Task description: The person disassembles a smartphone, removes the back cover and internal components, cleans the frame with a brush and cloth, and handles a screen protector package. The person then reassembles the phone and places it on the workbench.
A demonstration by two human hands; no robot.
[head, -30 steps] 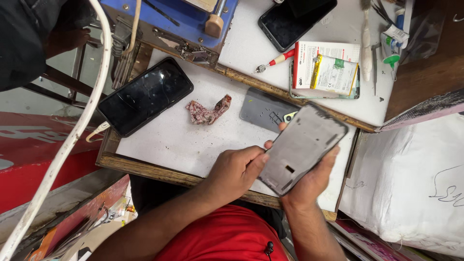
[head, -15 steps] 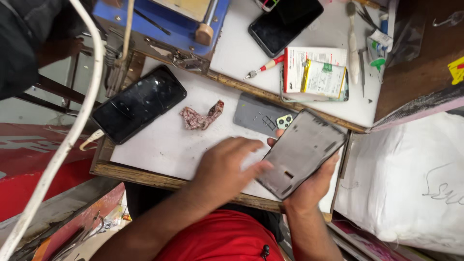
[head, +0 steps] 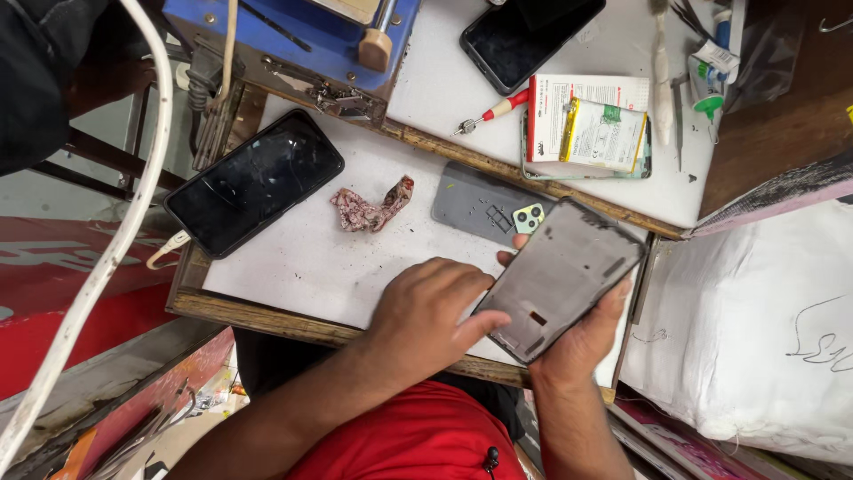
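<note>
Just below grey back cover (head: 484, 206), over counter (head: 293, 258): I saw right hand (head: 582, 342) cupping phone frame (head: 562, 277), long axis tilted up-right. Left hand (head: 426, 311) empty, fingers loosely spread, thumb touching frame's lower-left edge.

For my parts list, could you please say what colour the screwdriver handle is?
Red, on the screwdriver; the head view shows it.

A white-topped work surface (head: 293, 267) with a worn wooden edge fills the middle, with a second white board (head: 444, 80) raised behind it. Dark brown wood (head: 782, 116) lies at the upper right. A red panel (head: 53, 302) and grey floor (head: 71, 187) show at left. Light is even.
</note>
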